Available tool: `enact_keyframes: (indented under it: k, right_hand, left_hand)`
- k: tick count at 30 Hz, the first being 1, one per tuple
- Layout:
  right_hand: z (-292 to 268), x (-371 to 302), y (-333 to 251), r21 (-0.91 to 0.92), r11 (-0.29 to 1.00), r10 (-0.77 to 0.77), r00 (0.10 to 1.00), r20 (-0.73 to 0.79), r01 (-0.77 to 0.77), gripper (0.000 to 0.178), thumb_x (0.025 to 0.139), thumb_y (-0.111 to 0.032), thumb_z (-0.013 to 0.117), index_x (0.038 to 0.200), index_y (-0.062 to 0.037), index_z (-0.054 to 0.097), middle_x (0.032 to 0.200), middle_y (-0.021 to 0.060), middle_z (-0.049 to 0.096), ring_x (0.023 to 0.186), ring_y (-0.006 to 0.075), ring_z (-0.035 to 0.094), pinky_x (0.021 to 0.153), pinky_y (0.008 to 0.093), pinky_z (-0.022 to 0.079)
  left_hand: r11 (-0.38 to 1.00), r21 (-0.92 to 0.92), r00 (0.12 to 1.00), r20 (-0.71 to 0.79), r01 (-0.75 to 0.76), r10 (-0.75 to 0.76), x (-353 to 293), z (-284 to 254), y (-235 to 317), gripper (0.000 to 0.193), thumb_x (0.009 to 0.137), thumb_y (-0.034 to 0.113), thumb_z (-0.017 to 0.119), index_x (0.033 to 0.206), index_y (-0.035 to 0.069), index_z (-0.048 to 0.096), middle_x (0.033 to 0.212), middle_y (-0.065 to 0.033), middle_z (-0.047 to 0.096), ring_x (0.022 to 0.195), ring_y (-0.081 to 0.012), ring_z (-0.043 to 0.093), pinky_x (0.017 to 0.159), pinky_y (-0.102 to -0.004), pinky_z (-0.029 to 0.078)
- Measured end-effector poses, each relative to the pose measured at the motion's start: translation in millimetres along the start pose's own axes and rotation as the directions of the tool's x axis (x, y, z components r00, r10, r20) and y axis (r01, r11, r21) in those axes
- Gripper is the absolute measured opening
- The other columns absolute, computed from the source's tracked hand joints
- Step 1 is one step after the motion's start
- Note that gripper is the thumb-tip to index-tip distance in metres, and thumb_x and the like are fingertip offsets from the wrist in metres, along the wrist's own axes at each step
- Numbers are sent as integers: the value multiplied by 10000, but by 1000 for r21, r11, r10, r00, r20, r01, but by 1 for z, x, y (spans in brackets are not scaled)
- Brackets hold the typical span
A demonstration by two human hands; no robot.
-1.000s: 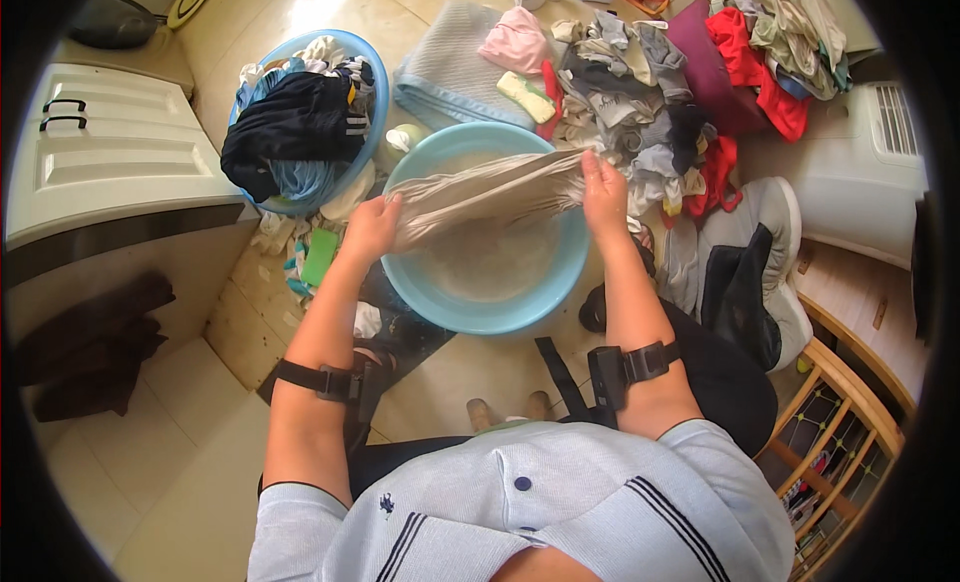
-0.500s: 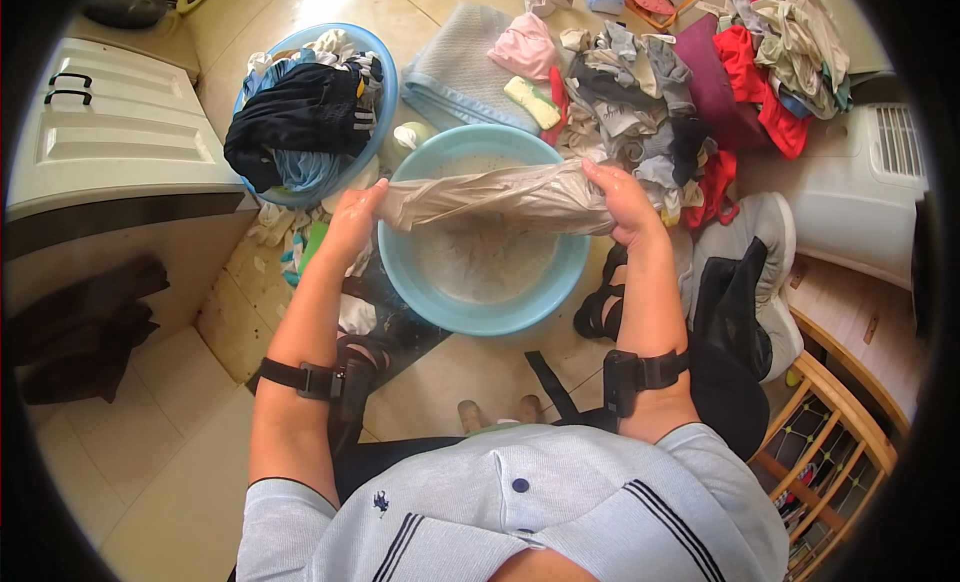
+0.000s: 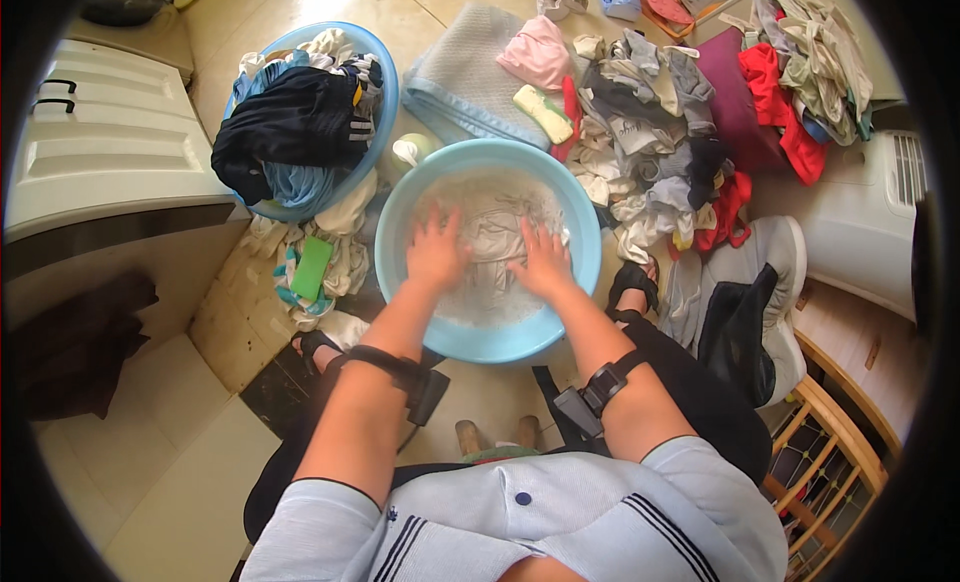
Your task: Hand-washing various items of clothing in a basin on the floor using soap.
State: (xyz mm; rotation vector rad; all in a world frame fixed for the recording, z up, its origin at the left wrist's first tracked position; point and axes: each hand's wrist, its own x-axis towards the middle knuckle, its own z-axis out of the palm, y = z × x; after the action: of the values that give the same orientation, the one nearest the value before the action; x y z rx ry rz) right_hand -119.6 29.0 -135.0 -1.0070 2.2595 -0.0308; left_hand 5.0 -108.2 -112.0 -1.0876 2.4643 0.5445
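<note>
A light blue basin (image 3: pixel 480 350) of cloudy, sudsy water stands on the floor between my feet. A pale beige garment (image 3: pixel 497 237) lies in the water, partly under the surface. My left hand (image 3: pixel 437 252) is over the left half of the basin, fingers spread, at the water beside the garment. On the garment's right side my right hand (image 3: pixel 544 261) is spread too, its fingertips at the cloth's edge. Neither hand grips anything. Whether the palms press on cloth under the suds I cannot tell.
At the upper left a blue tub (image 3: pixel 388 92) holds dark clothes. A capped bottle (image 3: pixel 410 150) stands against the basin's rim. Right of it lie a folded towel (image 3: pixel 450 72) and a clothes pile (image 3: pixel 640 112). A green block (image 3: pixel 312 269) rests on cloths at the left.
The beige garment, stretched between both hands above the basin before, now lies in the water. My hands have let go, moved closer together and come down with fingers spread.
</note>
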Motion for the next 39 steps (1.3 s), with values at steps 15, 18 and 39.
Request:
enact_keyframes:
  k: [15, 18, 39]
  right_hand:
    - [-20, 3, -28, 922, -219, 139, 925, 353, -319, 568, 763, -393, 631, 1172, -42, 450, 1069, 101, 535, 939, 213, 544, 805, 336, 441]
    - [14, 7, -2, 794, -446, -51, 897, 440, -414, 457, 805, -366, 592, 1117, -47, 495, 1014, 76, 545, 904, 203, 553, 766, 334, 458]
    - [-22, -9, -37, 785, 606, 123, 960, -253, 129, 454, 850, -204, 400, 1281, -81, 330, 1123, 181, 512, 1022, 327, 504, 865, 377, 380]
  left_hand:
    - [716, -576, 918, -207, -394, 339, -42, -16, 52, 232, 714, 263, 688, 783, 49, 631, 786, -122, 557, 727, -304, 569, 630, -380, 455]
    - [716, -528, 890, -280, -457, 361, -50, -24, 79, 223, 736, 270, 656, 670, 61, 618, 751, -93, 549, 647, -287, 563, 557, -371, 450]
    - [629, -749, 938, -334, -209, -87, -11, 19, 33, 399, 824, 265, 576, 1144, 39, 500, 1100, -145, 515, 1026, -258, 488, 854, -334, 392]
